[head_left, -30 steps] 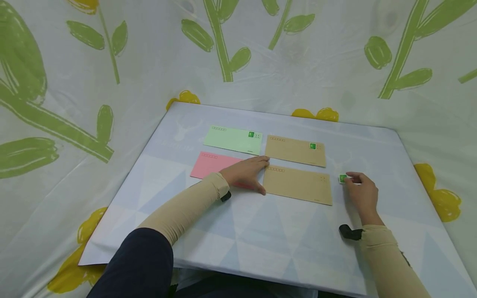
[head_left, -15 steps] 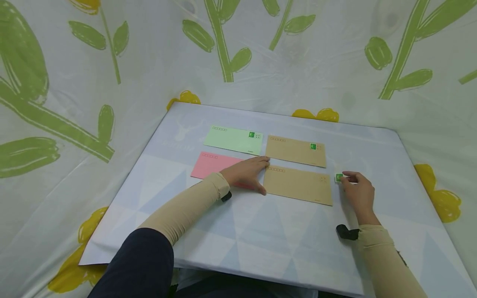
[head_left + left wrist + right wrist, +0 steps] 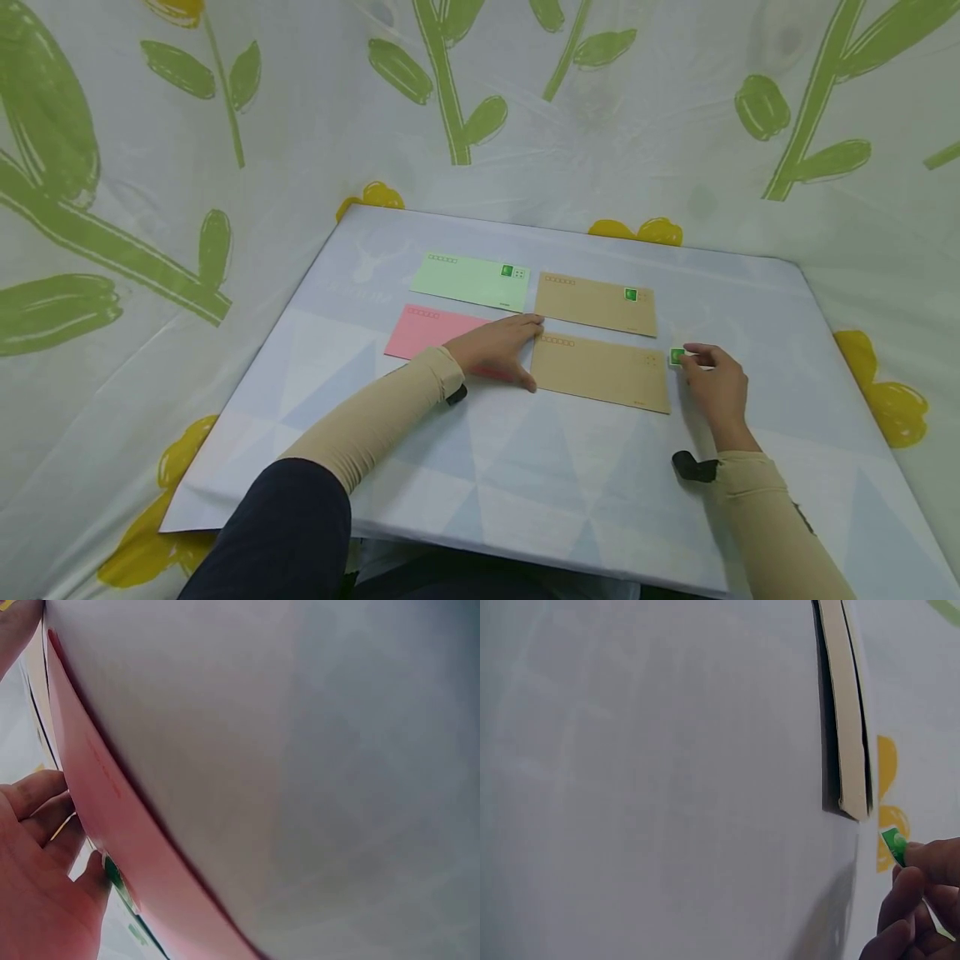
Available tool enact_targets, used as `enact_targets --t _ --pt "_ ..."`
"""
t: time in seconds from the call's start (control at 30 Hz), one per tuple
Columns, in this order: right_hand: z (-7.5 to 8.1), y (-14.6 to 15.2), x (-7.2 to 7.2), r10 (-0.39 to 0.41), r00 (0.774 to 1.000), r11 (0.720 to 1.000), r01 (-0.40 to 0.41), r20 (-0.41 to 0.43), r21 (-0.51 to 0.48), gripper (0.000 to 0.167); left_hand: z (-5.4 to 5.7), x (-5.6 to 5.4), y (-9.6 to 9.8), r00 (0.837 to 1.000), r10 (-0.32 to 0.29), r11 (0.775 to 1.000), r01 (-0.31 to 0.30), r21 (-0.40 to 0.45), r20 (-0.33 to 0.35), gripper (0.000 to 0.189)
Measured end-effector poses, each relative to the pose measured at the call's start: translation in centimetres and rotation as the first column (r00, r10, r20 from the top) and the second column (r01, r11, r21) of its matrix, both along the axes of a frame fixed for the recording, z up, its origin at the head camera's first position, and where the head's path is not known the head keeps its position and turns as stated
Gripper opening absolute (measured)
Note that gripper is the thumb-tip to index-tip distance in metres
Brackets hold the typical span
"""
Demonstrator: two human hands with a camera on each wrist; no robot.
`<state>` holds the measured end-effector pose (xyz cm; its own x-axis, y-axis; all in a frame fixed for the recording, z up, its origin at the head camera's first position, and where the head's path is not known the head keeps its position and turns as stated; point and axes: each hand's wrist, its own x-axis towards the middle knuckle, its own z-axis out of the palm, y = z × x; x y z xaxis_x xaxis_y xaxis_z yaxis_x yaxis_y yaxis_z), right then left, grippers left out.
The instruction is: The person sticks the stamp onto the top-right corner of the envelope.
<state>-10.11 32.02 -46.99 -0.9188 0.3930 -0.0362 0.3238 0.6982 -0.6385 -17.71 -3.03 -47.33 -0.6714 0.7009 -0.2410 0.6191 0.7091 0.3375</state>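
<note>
Between thumb and fingers, my right hand (image 3: 718, 385) pinches a small green stamp (image 3: 677, 357) by its right side. It is just off the right edge of the front brown envelope (image 3: 600, 375), whose upper right corner bears only printed marks. My left hand (image 3: 495, 346) lies spread over the pink envelope (image 3: 423, 331), its fingertips at the left edge of that brown envelope. A green stamp (image 3: 117, 880) shows on the pink envelope in the left wrist view; from the head it is hidden under the hand. The right wrist view shows the pinched stamp (image 3: 893, 846) beyond the envelope's corner.
Behind these lie a light green envelope (image 3: 468, 283) and another brown envelope (image 3: 585, 304), each with a green stamp at its upper right. All rest on a table (image 3: 525, 483) with a pale triangle-patterned cloth. A flower-printed curtain (image 3: 660, 150) surrounds it.
My right hand has moved a little to the left with the stamp, closer to the front brown envelope. The left hand has stayed in place.
</note>
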Motion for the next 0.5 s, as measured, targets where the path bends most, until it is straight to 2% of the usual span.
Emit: enact_targets --t 0.3,0.5 --pt "0.0 -0.6 -0.1 0.006 1.0 1.0 -0.006 0.02 -0.006 0.038 0.1 0.1 0.0 1.0 0.019 1.0 -0.019 -0.004 0.0 0.118" --pt "0.0 -1.2 -0.1 0.009 1.0 1.0 -0.009 0.006 -0.011 0.037 -0.1 0.0 -0.1 1.0 0.02 1.0 -0.02 0.001 0.005 0.116"
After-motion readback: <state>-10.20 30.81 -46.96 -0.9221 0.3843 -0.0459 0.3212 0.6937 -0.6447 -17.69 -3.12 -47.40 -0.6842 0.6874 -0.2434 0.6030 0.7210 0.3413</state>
